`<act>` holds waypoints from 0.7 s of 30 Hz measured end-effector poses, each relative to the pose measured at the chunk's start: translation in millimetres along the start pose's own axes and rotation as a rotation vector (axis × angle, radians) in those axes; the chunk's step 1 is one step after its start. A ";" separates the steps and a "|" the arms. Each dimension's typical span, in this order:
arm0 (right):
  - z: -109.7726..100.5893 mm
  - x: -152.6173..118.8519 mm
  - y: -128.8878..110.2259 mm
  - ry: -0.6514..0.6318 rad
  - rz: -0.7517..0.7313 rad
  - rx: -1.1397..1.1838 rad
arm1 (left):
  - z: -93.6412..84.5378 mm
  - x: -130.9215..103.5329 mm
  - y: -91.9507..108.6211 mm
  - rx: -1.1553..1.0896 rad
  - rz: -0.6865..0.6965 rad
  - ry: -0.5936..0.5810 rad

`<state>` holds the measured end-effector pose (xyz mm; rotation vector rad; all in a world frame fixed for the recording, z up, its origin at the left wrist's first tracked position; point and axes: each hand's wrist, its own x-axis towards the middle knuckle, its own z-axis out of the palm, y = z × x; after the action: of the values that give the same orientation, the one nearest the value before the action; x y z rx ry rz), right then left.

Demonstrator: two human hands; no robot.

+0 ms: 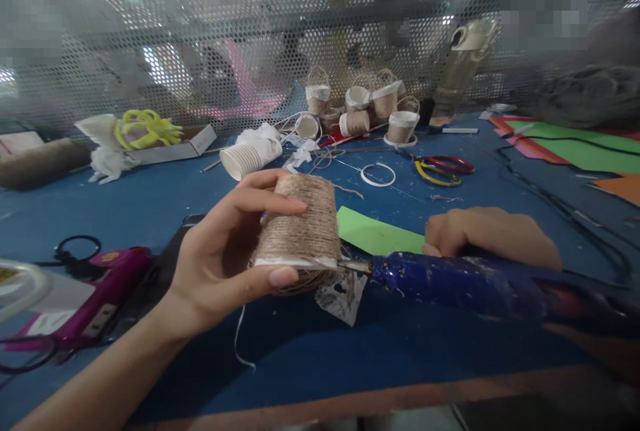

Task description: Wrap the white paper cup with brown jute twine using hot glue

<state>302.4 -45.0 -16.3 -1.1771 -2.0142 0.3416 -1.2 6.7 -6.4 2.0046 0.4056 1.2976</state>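
Note:
My left hand (215, 251) grips a paper cup wrapped in jute twine (307, 224), its white rim facing down. The thumb presses near the rim while the fingers curve over the twine. A blue hot glue gun (460, 287) is in my right hand (490, 237), whose fingers close over its far side. The gun's metal nozzle meets the cup at the right end of its white rim. Beneath the cup lie a coil of twine (300, 282) and a scrap of white lacy fabric (343, 297). Just behind the gun is a light green paper strip (383, 231).
Several small twine-wrapped buckets (385, 101) stand at the back, before a perforated metal screen (190, 37). Scissors (443, 167), a white ring (379, 175) and stacked paper cups (250, 156) lie nearer. A purple power strip (95, 301) sits left; coloured paper (575, 144) and a black cable (545, 194) lie right.

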 end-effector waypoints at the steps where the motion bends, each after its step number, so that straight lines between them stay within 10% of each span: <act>1: -0.8 0.2 0.9 -0.015 0.002 0.024 | -0.1 0.5 0.3 0.009 0.002 -0.012; 21: 0.0 5.2 17.4 0.003 -0.147 -0.085 | 1.3 -4.7 -0.6 -0.091 -0.035 0.195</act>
<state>311.8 -31.3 -23.6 -1.0721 -2.1160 0.1825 -2.1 3.9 -10.2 1.7953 0.4620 1.4694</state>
